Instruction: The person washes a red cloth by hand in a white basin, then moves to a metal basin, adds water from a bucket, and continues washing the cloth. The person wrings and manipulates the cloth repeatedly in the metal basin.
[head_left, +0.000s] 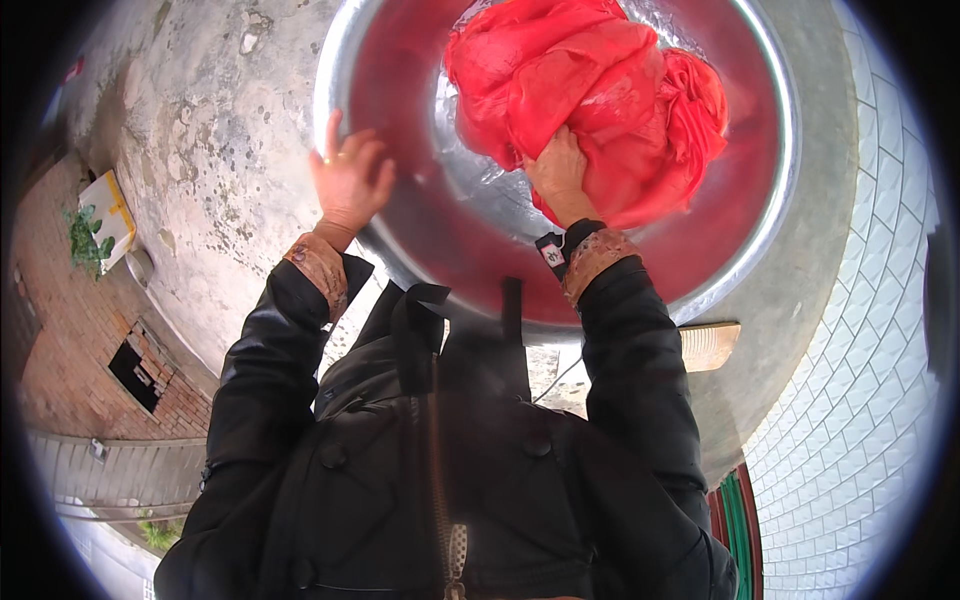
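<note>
A wide metal basin (784, 142) stands before me, its inner wall mirroring red. Bunched inside lies a large, wet-looking red cloth (622, 97), with one twisted bulge on its right side. My right hand (559, 169) grips the near edge of this cloth, fingertips hidden in a fold. Over the basin's left rim, my left hand (352, 176) is held with its fingers spread and nothing in them. It looks slightly blurred and wears a ring. Whether it touches the rim, I cannot tell.
A tan ribbed washboard (711, 346) pokes out by my right forearm. White wall tiles (840, 352) rise on the right. Stained concrete (225, 142) spreads to the left, towards a brick surface (75, 337), a leafy plant (88, 238) and a white box (112, 214).
</note>
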